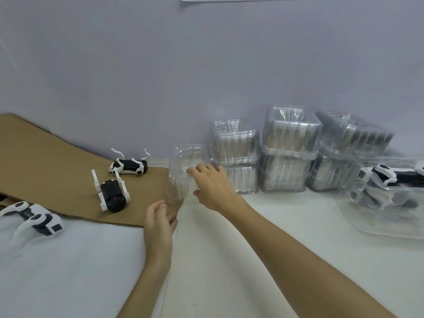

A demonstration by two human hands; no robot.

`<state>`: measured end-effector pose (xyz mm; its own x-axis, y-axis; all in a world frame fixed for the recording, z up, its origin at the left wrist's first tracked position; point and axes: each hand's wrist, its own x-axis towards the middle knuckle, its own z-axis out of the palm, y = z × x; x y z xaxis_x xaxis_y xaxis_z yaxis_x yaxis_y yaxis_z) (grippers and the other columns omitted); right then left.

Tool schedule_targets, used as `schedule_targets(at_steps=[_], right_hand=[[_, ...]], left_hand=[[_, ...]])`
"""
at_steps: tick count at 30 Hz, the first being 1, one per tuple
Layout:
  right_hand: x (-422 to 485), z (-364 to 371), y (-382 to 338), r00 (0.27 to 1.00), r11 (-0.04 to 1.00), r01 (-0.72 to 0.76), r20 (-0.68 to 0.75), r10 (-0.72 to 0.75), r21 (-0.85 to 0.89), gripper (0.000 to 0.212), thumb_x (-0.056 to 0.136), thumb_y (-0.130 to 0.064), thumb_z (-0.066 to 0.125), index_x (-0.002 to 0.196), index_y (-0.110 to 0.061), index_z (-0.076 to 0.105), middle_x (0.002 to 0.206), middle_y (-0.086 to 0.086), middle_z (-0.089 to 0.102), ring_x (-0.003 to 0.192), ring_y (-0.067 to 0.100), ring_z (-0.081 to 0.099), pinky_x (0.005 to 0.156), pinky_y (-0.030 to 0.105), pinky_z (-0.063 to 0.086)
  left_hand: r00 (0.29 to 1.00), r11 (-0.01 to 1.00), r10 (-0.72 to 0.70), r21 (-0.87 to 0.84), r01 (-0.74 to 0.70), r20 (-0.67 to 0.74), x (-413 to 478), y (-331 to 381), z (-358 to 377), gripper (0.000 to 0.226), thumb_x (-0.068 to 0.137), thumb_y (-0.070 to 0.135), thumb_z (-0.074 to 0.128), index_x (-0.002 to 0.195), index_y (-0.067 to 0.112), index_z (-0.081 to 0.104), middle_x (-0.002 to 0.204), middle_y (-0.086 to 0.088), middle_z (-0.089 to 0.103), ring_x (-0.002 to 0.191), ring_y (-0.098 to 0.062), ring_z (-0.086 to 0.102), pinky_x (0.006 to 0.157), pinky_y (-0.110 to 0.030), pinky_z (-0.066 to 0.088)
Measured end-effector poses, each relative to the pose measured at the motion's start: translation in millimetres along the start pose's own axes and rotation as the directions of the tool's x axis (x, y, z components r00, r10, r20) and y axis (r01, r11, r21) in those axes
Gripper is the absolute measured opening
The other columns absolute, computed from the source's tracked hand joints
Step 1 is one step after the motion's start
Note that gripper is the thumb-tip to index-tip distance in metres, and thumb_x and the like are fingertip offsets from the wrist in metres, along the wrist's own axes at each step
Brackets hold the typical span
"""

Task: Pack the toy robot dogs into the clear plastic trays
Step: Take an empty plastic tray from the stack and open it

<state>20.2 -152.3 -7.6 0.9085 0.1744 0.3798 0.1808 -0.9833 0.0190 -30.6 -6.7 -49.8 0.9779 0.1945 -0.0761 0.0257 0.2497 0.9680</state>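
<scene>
Our L hand (158,223) lies slack, holding nothing, by brown cardboard sheet (57,161) w/ black-and-white toy robot dogs (112,193). R hand (213,187) touches clear plastic tray (183,161) (blurry; gripped or not, we can't tell).

The right forearm (286,249) is stretched forward, bare. The right hand (213,187) is held palm-down at the right side of the clear tray (183,157), with fingers extended onto it and thumb spread apart. The left hand (159,222) is held edge-on just nearer than the tray, fingers loosely curled, nothing gripped.
</scene>
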Motion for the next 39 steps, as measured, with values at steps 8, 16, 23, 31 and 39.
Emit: schedule_targets(at_steps=[8,16,23,31,39], right_hand=[[-76.5,-29.3,19.1,0.995,0.775,0.063,-0.098,-0.002,0.629,0.043,0.087,-0.013,0.075,0.113,-0.034,0.048,0.112,-0.023,0.049,0.107,-0.002,0.052,0.091,0.015,0.042],[-181.5,-48.7,33.7,0.965,0.609,-0.07,-0.102,0.243,0.79,0.049,0.072,-0.001,0.057,0.109,-0.032,0.062,0.114,-0.018,0.066,0.117,0.002,0.059,0.119,0.041,0.027],[-186.3,-59.4,27.7,0.975,0.238,-0.059,0.004,0.224,0.969,0.038,0.075,-0.018,0.054,0.111,-0.02,0.068,0.111,0.0,0.071,0.111,0.017,0.063,0.089,0.021,0.046],[-183.4,-61.3,14.3,0.945,0.342,-0.086,-0.032,0.326,0.936,0.024,0.087,-0.04,0.07,0.11,-0.042,0.064,0.109,-0.013,0.073,0.106,0.008,0.068,0.085,0.013,0.047],[-182.6,-68.7,18.3,0.903,0.318,-0.035,-0.107,0.416,0.947,0.023,0.085,-0.031,0.073,0.105,-0.039,0.065,0.1,-0.006,0.077,0.101,0.01,0.071,0.082,0.016,0.051]], left_hand=[[0.944,0.984,-0.062,-0.141,0.113,0.324,7.7,16.8,-11.4,0.041,0.099,0.049,0.048,0.117,0.022,0.074,0.116,-0.003,0.074,0.097,-0.017,0.07,0.082,-0.035,0.051],[0.788,0.993,0.101,-0.115,-0.039,0.607,-28.5,34.1,3.4,0.022,0.077,0.027,0.072,0.091,0.01,0.076,0.098,-0.018,0.071,0.078,-0.024,0.069,0.063,-0.031,0.058],[0.758,0.994,0.102,-0.103,-0.046,0.644,-57.4,27.9,19.4,0.005,0.086,0.017,0.075,0.086,0.012,0.072,0.101,-0.029,0.07,0.09,-0.044,0.072,0.068,-0.038,0.06],[0.736,0.995,0.097,-0.086,-0.052,0.67,-63.2,21.3,21.9,0.003,0.088,0.02,0.068,0.087,0.02,0.071,0.103,-0.028,0.07,0.084,-0.04,0.072,0.067,-0.033,0.057],[0.855,0.982,0.188,-0.112,-0.153,0.483,-56.7,20.3,23.3,0.008,0.098,0.009,0.053,0.097,0.009,0.061,0.087,-0.011,0.074,0.063,-0.019,0.067,0.054,-0.021,0.049]])
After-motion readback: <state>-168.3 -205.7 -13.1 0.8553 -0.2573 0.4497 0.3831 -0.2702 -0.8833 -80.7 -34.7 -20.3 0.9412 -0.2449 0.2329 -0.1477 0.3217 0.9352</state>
